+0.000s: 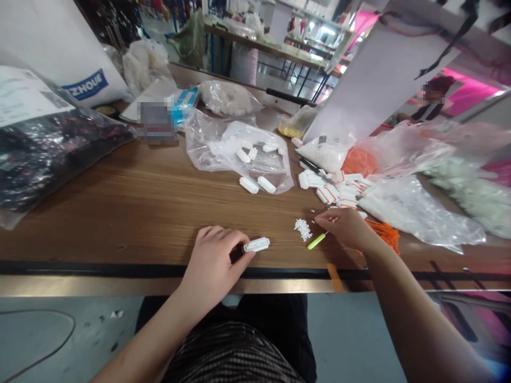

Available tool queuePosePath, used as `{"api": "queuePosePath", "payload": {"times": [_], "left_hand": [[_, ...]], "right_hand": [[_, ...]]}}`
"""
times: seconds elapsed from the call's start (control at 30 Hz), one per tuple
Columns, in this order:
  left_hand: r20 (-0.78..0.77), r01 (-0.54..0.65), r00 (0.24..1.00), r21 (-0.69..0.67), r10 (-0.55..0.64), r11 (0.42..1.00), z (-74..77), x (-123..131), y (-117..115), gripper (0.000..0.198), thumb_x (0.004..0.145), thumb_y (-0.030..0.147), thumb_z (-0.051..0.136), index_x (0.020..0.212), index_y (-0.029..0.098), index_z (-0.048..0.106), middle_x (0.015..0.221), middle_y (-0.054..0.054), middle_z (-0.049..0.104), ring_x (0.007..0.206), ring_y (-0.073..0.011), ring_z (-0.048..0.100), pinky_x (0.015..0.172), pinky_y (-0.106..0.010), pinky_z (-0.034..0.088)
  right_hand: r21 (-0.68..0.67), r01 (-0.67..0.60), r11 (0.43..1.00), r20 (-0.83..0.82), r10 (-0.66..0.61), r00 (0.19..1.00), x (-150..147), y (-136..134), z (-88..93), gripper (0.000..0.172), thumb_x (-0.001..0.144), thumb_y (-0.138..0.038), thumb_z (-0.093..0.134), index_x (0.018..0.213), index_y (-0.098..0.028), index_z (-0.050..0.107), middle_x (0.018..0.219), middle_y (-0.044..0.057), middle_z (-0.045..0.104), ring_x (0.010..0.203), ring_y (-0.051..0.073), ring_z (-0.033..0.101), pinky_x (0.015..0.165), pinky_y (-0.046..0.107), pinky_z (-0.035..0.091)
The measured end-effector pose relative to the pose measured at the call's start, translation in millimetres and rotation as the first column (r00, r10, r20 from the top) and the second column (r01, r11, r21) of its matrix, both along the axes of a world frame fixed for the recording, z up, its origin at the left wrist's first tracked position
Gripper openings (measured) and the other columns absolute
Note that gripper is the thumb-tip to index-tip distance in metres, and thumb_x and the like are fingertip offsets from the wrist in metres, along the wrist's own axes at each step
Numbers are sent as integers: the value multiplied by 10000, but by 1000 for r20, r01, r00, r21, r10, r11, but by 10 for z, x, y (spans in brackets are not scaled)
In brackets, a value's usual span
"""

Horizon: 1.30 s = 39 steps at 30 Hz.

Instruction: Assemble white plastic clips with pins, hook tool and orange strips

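Wood-top table [131,213] | clear plastic bag [207,143] — white plastic blocks [249,185] | black-filled bag [59,154] | loose white bits [303,230]

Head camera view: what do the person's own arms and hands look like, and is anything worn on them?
Both the left hand and right hand are bare, with no gloves, rings or watch showing, and the forearms have no sleeves. Checked clothing shows below.

On my feed I'm counting two hands, one left hand [211,260] and one right hand [345,227]. I'm tallying one white plastic strip [256,244] at 6 o'clock, one green-handled tool [316,241] at 5 o'clock, and one heap of tiny white pieces [303,229] at 4 o'clock on the tabletop [120,223]. I'm also counting two white plastic blocks [248,184] at 12 o'clock beside one clear plastic bag [199,143], at least three more blocks inside it, and one co-worker [429,109] at 2 o'clock.
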<state>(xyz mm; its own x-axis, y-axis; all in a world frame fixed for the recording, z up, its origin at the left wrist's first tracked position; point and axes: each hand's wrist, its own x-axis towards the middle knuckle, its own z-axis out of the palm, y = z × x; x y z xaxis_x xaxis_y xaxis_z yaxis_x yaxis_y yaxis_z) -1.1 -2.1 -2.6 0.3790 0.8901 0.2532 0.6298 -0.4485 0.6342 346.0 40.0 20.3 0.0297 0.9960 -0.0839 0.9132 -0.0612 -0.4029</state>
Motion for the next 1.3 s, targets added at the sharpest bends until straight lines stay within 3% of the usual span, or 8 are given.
{"api": "queuePosePath", "payload": {"times": [0.2, 0.4, 0.5, 0.63, 0.87, 1.2, 1.3], "left_hand": [[-7, -6, 1000, -10, 6, 1000, 4, 2, 2, 96, 919, 276, 719, 882, 241, 638, 841, 35, 709, 830, -222, 610, 886, -431, 377], [-6, -4, 1000, -15, 4, 1000, 9, 9, 1, 99, 915, 278, 722, 871, 242, 641, 825, 36, 703, 815, -220, 609, 882, -430, 376], [-4, -7, 1000, -12, 7, 1000, 16, 8, -7, 98, 911, 270, 725, 871, 241, 640, 819, 33, 701, 816, -224, 609, 879, -430, 377], [0, -5, 1000, -2, 5, 1000, 2, 3, -7, 105, 908, 270, 731, 873, 240, 637, 819, 34, 697, 813, -222, 602, 873, -427, 379], [-1, -6, 1000, 9, 6, 1000, -13, 1, -4, 117, 904, 266, 741, 873, 240, 631, 823, 39, 698, 813, -217, 600, 881, -432, 378], [10, -11, 1000, 10, 11, 1000, -13, 4, -6, 120, 901, 269, 745, 874, 241, 632, 829, 39, 709, 818, -220, 609, 885, -436, 383], [11, -12, 1000, 6, 12, 1000, 0, 10, -6, 117, 904, 267, 741, 867, 241, 633, 832, 36, 713, 814, -220, 614, 877, -436, 382]], "right_hand": [[65, 3, 998, 42, -6, 999, 82, -12, -3, 216, 826, -386, 664, 837, -230, 813, 770, 34, 780, 682, 203, 684, 621, 299, 507], [110, -168, 980, 187, 146, 971, 50, -24, 22, 192, 829, -283, 624, 811, -218, 804, 758, 34, 776, 681, 204, 692, 655, 303, 501], [98, -190, 977, 187, 170, 968, 75, -32, 40, 212, 832, -262, 605, 865, -225, 811, 822, 34, 789, 732, 207, 709, 702, 307, 513], [71, -93, 993, 85, 87, 993, 124, -67, 25, 284, 876, -355, 584, 970, -216, 813, 905, 48, 801, 776, 215, 718, 722, 319, 527], [77, 48, 996, 156, -60, 986, 22, -99, -8, 270, 855, -401, 618, 806, -222, 815, 791, 41, 793, 714, 222, 694, 653, 319, 457], [82, 129, 988, 146, -140, 979, -132, -36, 24, 165, 776, -324, 660, 734, -215, 777, 683, 32, 751, 655, 211, 666, 603, 309, 431], [128, 101, 987, 46, -107, 993, -307, -89, 59, 143, 784, -309, 667, 722, -211, 750, 643, 16, 719, 601, 182, 636, 584, 296, 433]]}}
